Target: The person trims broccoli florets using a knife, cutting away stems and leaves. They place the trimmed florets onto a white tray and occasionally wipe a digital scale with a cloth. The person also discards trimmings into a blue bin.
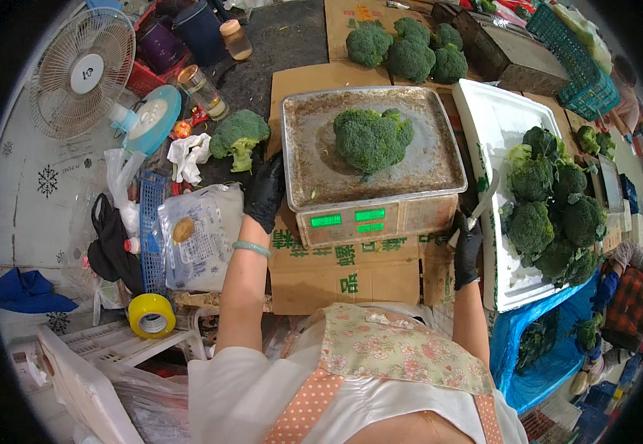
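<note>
A head of broccoli (373,139) rests in the worn metal tray (310,188) of a digital scale (426,213), whose green displays are lit. My left hand (266,191), in a black glove, is beside the tray's left edge; its fingers are partly lost against the dark surface. Just beyond it lies another broccoli head (241,136) with a pale cut stem. To the right of the scale, my gloved right hand (467,250) grips a knife (486,197) by its handle, the blade pointing away from me. Several broccoli heads (529,227) fill part of a white foam box (490,277) next to the knife.
Flattened cardboard (321,288) lies under the scale. More broccoli (410,58) sits behind it. On the left are a fan (155,119), a glass bottle (202,91), plastic bags (216,238) and yellow tape (152,316). At right, a blue-lined container (504,355) stands near another person (632,299).
</note>
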